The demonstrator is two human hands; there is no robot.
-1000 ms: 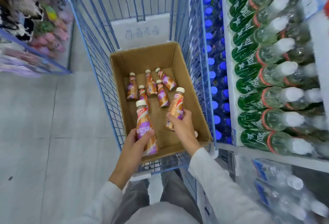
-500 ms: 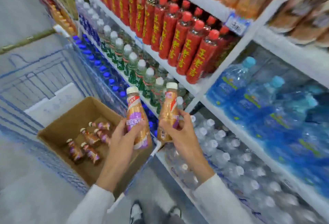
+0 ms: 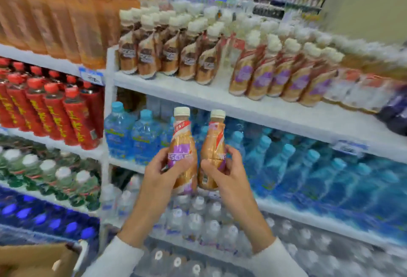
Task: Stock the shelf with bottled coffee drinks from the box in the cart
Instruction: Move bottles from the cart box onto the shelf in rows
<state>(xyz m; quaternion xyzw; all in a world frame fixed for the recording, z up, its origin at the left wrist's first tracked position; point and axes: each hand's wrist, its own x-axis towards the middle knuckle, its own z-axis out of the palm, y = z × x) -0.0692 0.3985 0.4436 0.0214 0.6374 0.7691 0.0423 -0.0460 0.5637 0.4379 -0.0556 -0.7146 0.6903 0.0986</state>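
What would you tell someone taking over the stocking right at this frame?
Left hand: holds one coffee bottle upright.
Right hand: holds a second coffee bottle upright, close beside the first.
Both are raised in front of the shelves, below the white shelf where matching purple-label bottles stand.
The box shows only a corner at lower left; its contents are out of view.
Done: two bottles in hand. Left: set both with the matching row, then check the box for more.
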